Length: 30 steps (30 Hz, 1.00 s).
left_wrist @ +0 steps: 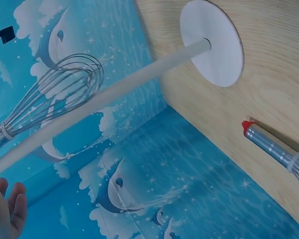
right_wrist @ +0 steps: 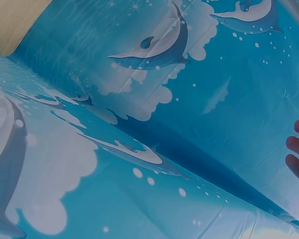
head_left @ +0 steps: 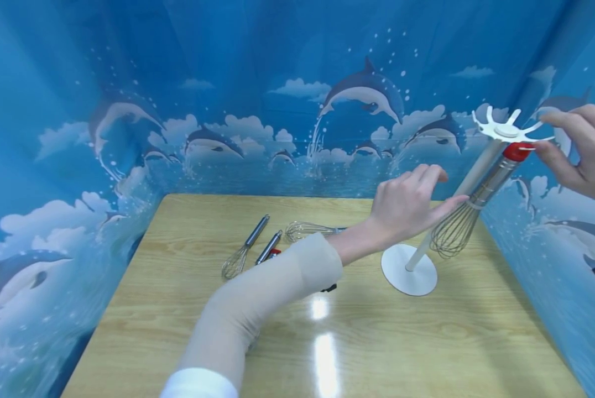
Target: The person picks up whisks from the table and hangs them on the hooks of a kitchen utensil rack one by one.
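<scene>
A white stand (head_left: 476, 168) with a round base and a ring of hooks on top stands at the right of the table. From one hook hangs a wire whisk (head_left: 486, 185) with a red handle end, its wires pointing down beside the pole. My right hand (head_left: 588, 149) is at the red end, thumb tip right by the hook and index finger raised apart from it. My left hand (head_left: 407, 196) is at the pole's near left side, fingers loosely bent, its thumb reaching toward the whisk's lower handle. In the left wrist view the whisk wires (left_wrist: 60, 89) overlap the pole.
On the wooden table (head_left: 178, 320) lie a small whisk (head_left: 248, 246), another metal handle (head_left: 269, 247) and a whisk (head_left: 307, 229) partly behind my left arm. A whisk handle with a red tip (left_wrist: 269, 142) shows in the left wrist view. A dolphin-print curtain (head_left: 257, 110) surrounds the table.
</scene>
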{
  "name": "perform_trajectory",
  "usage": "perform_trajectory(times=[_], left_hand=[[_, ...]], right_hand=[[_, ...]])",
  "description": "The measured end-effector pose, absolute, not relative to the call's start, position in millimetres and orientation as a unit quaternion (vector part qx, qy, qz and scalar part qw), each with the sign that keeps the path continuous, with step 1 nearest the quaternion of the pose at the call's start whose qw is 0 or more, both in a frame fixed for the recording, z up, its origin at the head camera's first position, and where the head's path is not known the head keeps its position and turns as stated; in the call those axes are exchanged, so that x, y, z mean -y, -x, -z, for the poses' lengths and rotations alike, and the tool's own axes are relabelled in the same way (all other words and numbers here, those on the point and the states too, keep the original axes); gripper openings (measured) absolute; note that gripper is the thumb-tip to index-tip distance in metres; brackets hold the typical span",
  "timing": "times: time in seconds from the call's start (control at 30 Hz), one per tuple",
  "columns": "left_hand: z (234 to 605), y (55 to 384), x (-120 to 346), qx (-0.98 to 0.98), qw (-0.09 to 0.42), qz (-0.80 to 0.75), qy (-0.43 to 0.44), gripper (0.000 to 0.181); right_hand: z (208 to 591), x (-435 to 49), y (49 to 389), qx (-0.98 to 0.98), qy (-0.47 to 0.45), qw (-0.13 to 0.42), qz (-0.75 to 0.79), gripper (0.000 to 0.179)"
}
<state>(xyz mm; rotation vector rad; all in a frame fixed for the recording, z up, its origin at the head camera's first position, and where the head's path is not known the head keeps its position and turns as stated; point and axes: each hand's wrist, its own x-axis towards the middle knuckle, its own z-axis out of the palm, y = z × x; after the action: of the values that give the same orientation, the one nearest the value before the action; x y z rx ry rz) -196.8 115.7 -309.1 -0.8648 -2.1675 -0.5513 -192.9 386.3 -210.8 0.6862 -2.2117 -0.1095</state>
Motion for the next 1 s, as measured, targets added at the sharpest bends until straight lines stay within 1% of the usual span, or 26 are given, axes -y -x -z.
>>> perform_trajectory(times=[0.23, 0.43, 0.7, 1.0], left_hand=[[316.4, 204.4, -96.9, 0.85, 0.351, 0.195, 0.342, 0.046], [322.7, 210.4, -81.4, 0.862, 0.314, 0.192, 0.35, 0.047], [333.0, 218.5, -66.8, 0.888, 0.243, 0.113, 0.373, 0.047], [350.5, 225.5, -58.4, 0.902, 0.214, 0.044, 0.373, 0.049]], right_hand=[[212.2, -386.5, 195.2, 0.869, -0.275, 0.411, 0.038, 0.091], [212.7, -385.6, 196.3, 0.867, -0.275, 0.415, 0.033, 0.09], [212.7, -385.1, 195.2, 0.867, -0.274, 0.414, 0.03, 0.089], [211.4, -385.4, 193.8, 0.875, -0.269, 0.401, 0.04, 0.09]])
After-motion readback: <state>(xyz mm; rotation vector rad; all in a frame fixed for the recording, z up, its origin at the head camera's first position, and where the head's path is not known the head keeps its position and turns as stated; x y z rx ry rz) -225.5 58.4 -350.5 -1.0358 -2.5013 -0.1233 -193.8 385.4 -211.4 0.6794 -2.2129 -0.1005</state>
